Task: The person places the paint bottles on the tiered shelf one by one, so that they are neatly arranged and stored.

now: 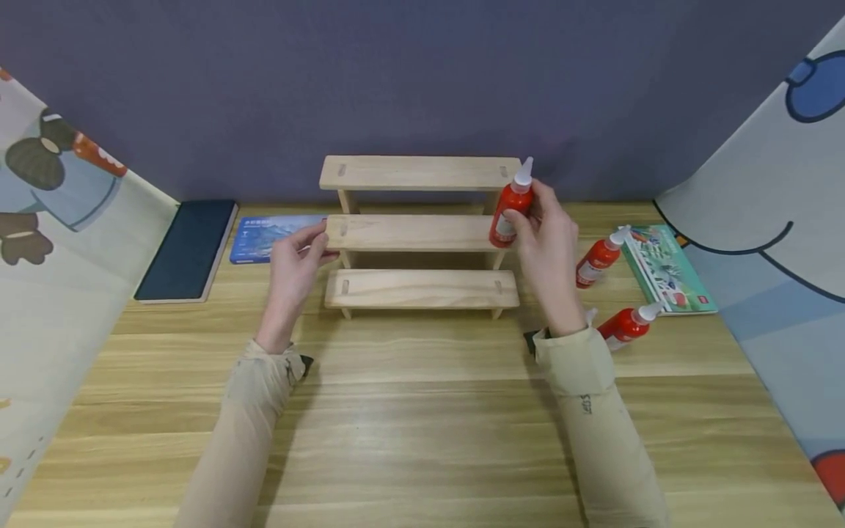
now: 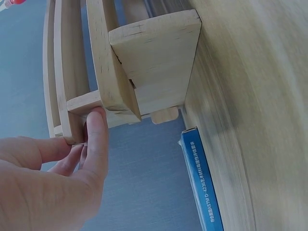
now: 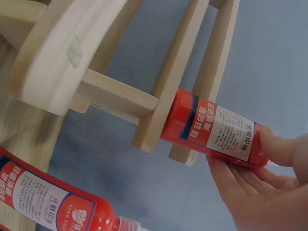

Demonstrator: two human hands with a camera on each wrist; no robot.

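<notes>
A three-tier wooden step rack (image 1: 422, 288) stands before me on the table. My left hand (image 1: 297, 265) pinches the left end of its middle shelf (image 1: 409, 232); in the left wrist view the thumb and fingers (image 2: 97, 139) close on that shelf's end. At the right end of the same shelf, my right hand (image 1: 546, 246) grips a red bottle (image 1: 507, 216) with a white pointed nozzle. In the right wrist view the bottle (image 3: 211, 126) has its base against the shelf, with thumb and fingers around its upper part.
Right of the rack stand a red bottle (image 1: 597, 262) and another red bottle (image 1: 625, 327), partly behind my right sleeve. A green book (image 1: 670, 271) lies at the far right. A blue box (image 1: 264, 238) and a dark notebook (image 1: 187, 249) lie on the left. A dark panel (image 1: 422, 81) rises behind.
</notes>
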